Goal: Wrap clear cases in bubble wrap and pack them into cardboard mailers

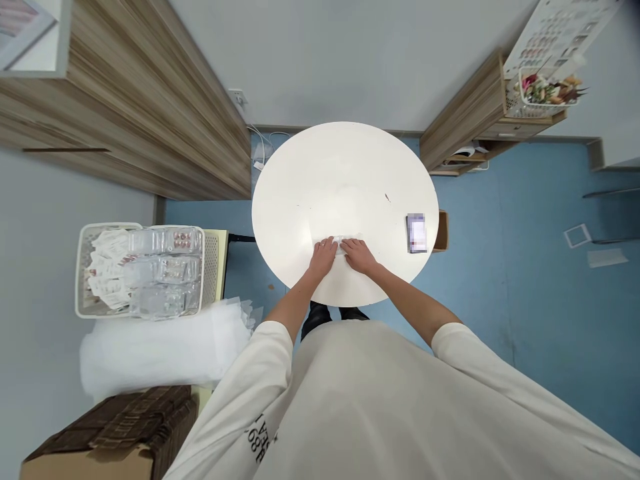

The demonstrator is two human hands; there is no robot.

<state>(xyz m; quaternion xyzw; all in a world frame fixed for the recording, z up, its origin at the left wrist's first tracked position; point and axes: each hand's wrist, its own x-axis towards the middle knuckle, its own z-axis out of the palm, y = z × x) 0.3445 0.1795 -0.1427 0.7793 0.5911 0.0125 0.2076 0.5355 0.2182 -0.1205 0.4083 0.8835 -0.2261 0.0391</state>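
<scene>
On the white round table (pixel 345 173), near its front edge, lies a small translucent plastic wrap packet (pixel 339 240). My left hand (pixel 324 255) grips its left part, fingers curled over it. From the other side, my right hand (pixel 359 255) holds the right part, with its fingertips close to the left ones. The fingers cover much of the packet, so whatever may be inside cannot be made out.
A phone-like object (pixel 417 233), its screen blurred, lies at the table's right. To the left stand white baskets (pixel 203 270) with clear plastic packs and papers, a stack of translucent wrap sheets (pixel 160 350) and a cardboard box (pixel 95 463). Wooden cabinets (pixel 200 120) flank the table.
</scene>
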